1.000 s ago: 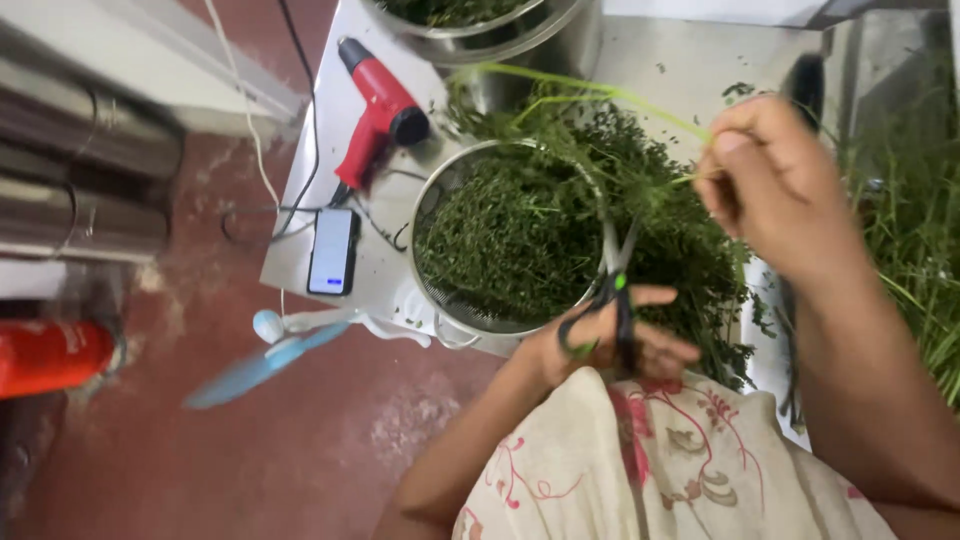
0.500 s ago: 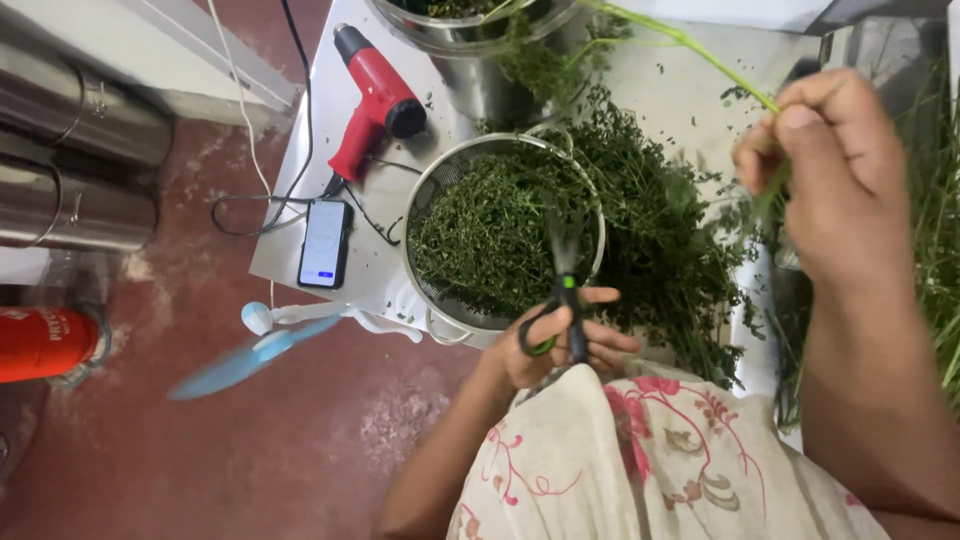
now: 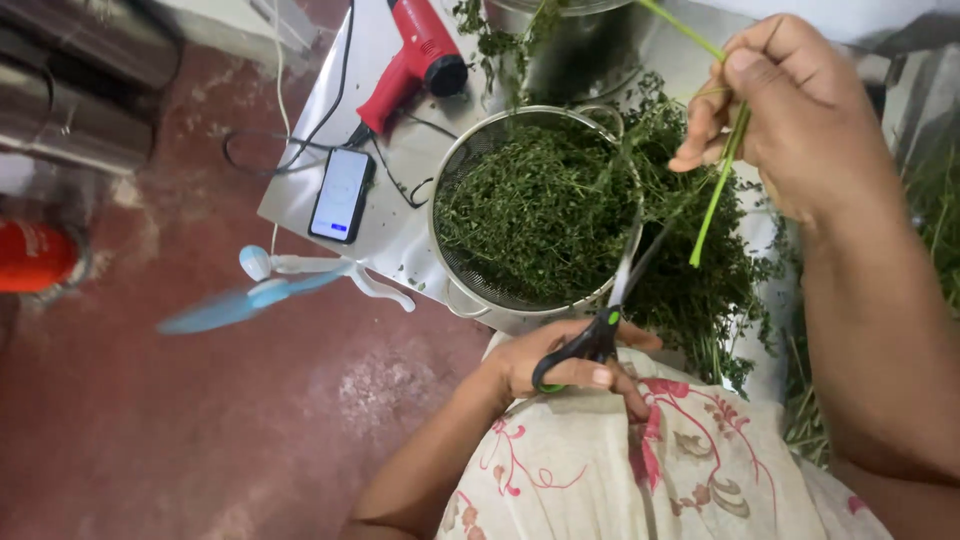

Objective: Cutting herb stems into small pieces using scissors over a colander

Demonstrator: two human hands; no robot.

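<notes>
My left hand grips a pair of black-and-green scissors at the near rim of a round metal colander. Its blades are slightly apart and point up over the rim. The colander is full of cut green herbs. Raised above the colander's right side, my right hand pinches a few long green stems that hang down from the fingers. A loose pile of leafy herbs lies just right of the colander.
On the metal tabletop lie a red hair dryer, a phone with its cable, and a steel pot behind the colander. A small white fan with blue blades spins at the table's edge. A red canister stands on the red floor.
My right hand has lifted the stems higher and back over the colander. My left hand with the scissors has stayed at the near rim, with the blades now tilted to the right.
</notes>
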